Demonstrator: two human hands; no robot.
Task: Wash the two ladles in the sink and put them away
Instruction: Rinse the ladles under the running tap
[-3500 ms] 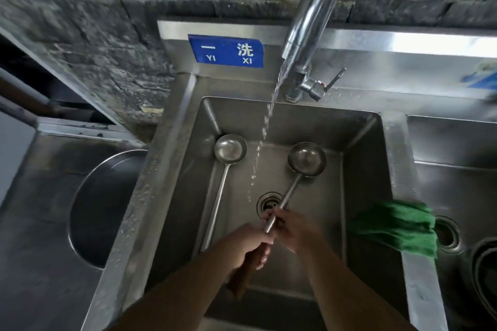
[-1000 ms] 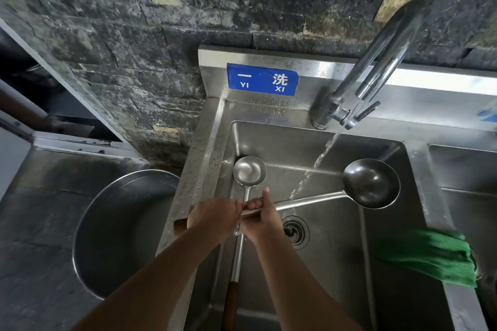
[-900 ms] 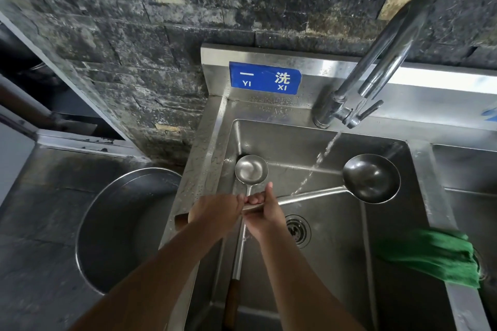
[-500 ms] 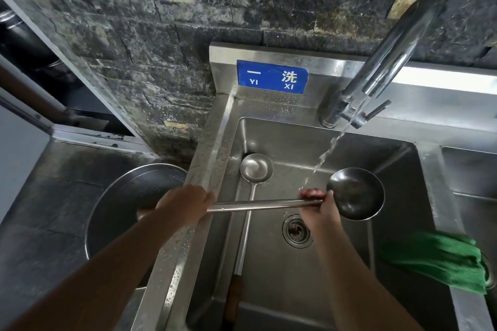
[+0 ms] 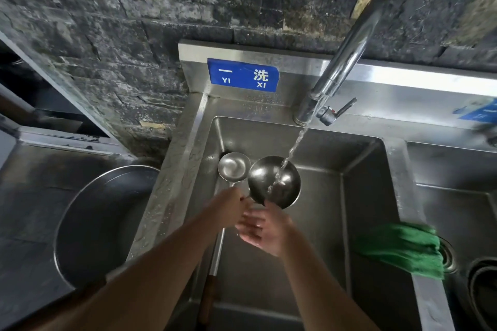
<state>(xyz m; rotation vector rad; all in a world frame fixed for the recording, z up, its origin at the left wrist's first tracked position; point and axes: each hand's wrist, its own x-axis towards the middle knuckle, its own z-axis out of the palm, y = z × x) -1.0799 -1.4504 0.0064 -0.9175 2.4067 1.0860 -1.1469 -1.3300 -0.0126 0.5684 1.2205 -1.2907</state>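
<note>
The large steel ladle's bowl (image 5: pixel 274 183) is held over the sink (image 5: pixel 322 223), with faucet water pouring into it. My left hand (image 5: pixel 228 208) grips its handle right by the bowl; the rest of the handle is hidden by my arm. My right hand (image 5: pixel 265 228) is just below the bowl, wet, fingers spread, fingertips touching the bowl's near edge. The smaller ladle (image 5: pixel 232 166) lies in the sink along the left wall, bowl at the back. Its wooden grip (image 5: pixel 208 298) points toward me.
The faucet (image 5: pixel 347 56) arches from the back rim and runs. A green cloth (image 5: pixel 400 252) hangs over the divider to a second sink (image 5: pixel 457 196) on the right. A big round metal basin (image 5: pixel 99 223) sits left of the sink.
The large ladle's bowl moved left under the stream. My left hand slid from the far handle end up to the bowl. My right hand let go of the handle and opened below the bowl.
</note>
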